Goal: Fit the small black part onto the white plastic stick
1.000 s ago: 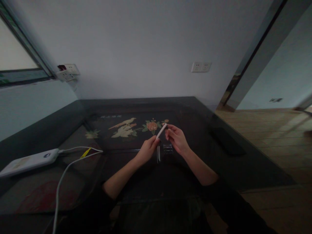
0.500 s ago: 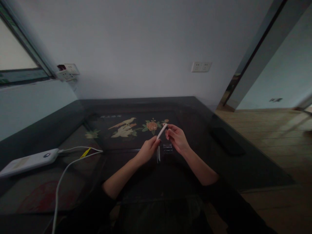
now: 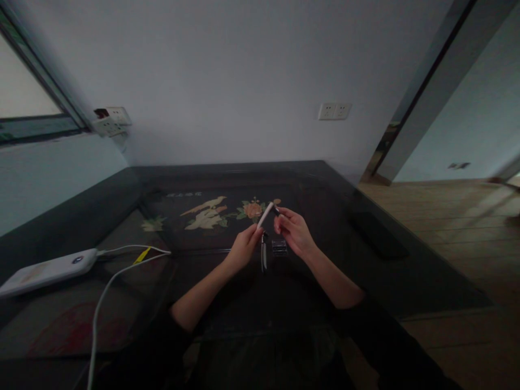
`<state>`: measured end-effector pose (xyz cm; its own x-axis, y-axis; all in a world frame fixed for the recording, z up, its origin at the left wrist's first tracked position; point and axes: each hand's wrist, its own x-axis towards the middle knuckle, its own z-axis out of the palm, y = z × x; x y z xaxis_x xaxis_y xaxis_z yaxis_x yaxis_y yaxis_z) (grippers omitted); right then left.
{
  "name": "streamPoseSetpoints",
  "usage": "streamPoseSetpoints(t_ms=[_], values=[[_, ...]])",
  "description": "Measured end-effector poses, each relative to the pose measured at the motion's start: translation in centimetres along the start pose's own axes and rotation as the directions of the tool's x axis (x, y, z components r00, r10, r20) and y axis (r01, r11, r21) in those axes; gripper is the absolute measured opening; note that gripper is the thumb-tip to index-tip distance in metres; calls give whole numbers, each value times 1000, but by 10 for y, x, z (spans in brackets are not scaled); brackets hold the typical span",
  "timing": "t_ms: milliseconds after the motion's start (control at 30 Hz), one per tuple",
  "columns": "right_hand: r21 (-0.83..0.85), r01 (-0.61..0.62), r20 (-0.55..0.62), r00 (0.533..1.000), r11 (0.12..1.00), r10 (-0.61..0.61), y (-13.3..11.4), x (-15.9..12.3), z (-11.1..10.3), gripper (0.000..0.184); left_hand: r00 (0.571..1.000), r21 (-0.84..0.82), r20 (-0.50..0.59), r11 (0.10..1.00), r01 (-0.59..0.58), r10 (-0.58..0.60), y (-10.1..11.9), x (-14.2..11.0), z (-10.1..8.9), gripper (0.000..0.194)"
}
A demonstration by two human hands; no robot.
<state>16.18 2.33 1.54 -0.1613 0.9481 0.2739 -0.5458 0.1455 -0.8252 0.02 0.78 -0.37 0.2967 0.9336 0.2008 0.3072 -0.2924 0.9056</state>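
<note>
My left hand is closed around the lower end of a slim white stick, which slants up to the right. At the stick's upper end, my right hand pinches a small dark piece. The piece is close to the tip, but I cannot tell whether the two touch. Below the hands, a thin pale strip-like item lies on the dark table, partly covered near my left hand. Beside it sits a small clear item with ridges, its details too dim to make out.
A white power bank with a white cable bearing a yellow tag lies on the left of the black table. A dark flat object rests at the right. Wall sockets are beyond the far edge.
The white stick has shifted slightly left. The small dark piece now shows in my right fingers, angled away from the stick's tip. More of the thin item below is uncovered.
</note>
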Motion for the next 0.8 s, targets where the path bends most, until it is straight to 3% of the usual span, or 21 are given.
streamPoseSetpoints(t_ms=[333, 633, 800], values=[[-48, -6, -43, 999, 999, 4, 0, 1, -2, 34, 1000, 124, -5, 992, -19, 19, 7, -5, 3, 31], [-19, -11, -33, 999, 1000, 10, 0, 1, -2, 36, 988, 53, 141, 996, -78, 70, 14, -10, 4, 30], [0, 0, -10, 1000, 1000, 0, 0, 1, -1, 36, 994, 11, 99, 998, -56, 54, 9, -5, 2, 32]])
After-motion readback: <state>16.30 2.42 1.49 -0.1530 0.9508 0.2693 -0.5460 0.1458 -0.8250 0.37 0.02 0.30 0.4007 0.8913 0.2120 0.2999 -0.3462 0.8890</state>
